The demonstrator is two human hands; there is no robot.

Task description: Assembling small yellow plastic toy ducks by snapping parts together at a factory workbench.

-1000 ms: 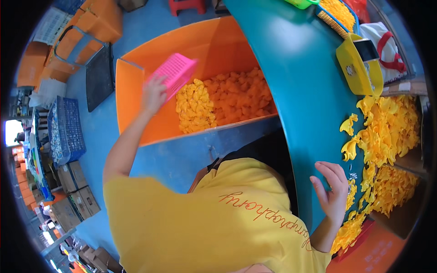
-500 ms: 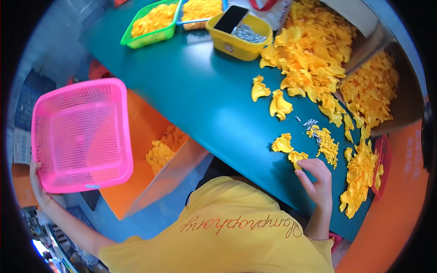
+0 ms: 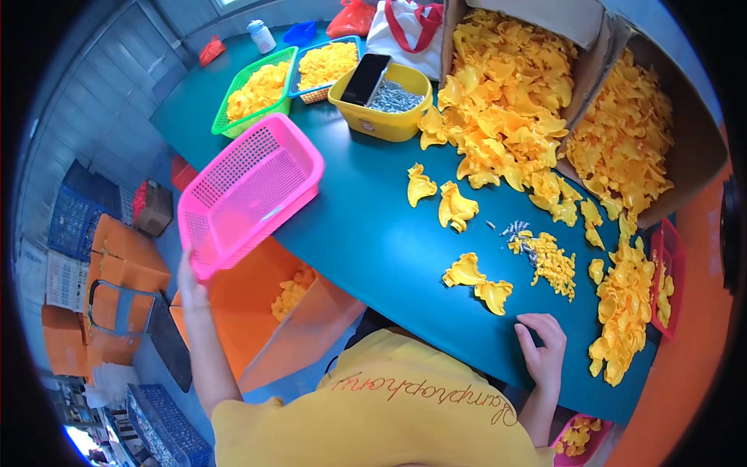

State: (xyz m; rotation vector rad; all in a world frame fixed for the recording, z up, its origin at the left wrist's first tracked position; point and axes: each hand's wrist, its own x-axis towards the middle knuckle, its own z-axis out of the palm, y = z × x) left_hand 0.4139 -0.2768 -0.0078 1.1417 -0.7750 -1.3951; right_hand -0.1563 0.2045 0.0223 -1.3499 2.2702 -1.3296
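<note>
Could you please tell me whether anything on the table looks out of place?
The black phone rests tilted on the yellow tub of small metal parts, an odd-looking place. Yellow pieces spill from cardboard boxes onto the table.

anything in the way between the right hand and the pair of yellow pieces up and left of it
Nothing visible stands in the way: only green tabletop shows between the right hand and the pair of yellow pieces. The pink basket, held by the left hand, is well off to the left.
</note>
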